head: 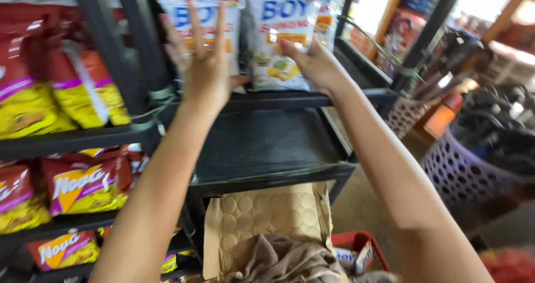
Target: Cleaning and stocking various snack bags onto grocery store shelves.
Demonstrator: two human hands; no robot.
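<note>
1. The left hand point(203, 65) was raised at about 11 o'clock in the view, fingers spread wide and palm turned toward a white snack bag point(203, 21) on the upper shelf; it gripped nothing, the fingertips lying over the bag's front.
2. The right hand point(317, 65) sat at about 12 o'clock, its fingers closed on the lower part of a second white snack bag point(281, 32), which stood upright just beside the first.
3. Both bags rested at the front edge of the black upper shelf point(334, 99), with more white bags packed behind them.
4. Below, at the centre, a black ridged shelf point(262, 143) lay bare, giving open room between its front lip and the shelf above.
5. At 9 o'clock, red and yellow snack bags point(83, 93) filled the neighbouring rack to its edges, beyond a black upright post point(108, 43).
6. At 6 o'clock, an open cardboard box point(267, 216) held brown cloth point(284, 258), touching a red crate point(359, 241).
7. At 3 o'clock, a purple perforated basket point(457, 171) of dark goods stood well apart from the right forearm.
</note>
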